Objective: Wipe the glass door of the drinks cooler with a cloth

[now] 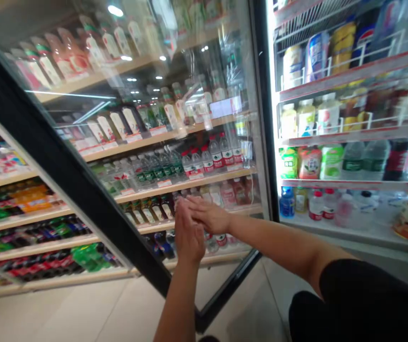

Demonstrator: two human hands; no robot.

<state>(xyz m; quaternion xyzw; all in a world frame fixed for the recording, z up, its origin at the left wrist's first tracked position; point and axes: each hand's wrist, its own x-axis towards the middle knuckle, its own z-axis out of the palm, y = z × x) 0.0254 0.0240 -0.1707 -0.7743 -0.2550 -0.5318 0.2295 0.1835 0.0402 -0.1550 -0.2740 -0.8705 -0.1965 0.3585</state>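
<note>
My left hand points upward with its fingers stretched out, close to the glass door of an upright drinks fridge. Across it from the right comes my right hand, flat, its fingers reaching to the left hand's fingers. The hands meet or overlap near the fingertips. A pale, blurred patch shows at the left fingertips; whether it is a thin sheet or only a reflection I cannot tell. Nothing else shows in either hand. The door stands swung open in its black frame.
To the right, the lit fridge holds bottles and cans on wire-fronted shelves. Behind the glass, wall shelves carry rows of bottled drinks. More bottles line the lower left shelves. Pale floor tiles lie below, with the door's lower corner just above them.
</note>
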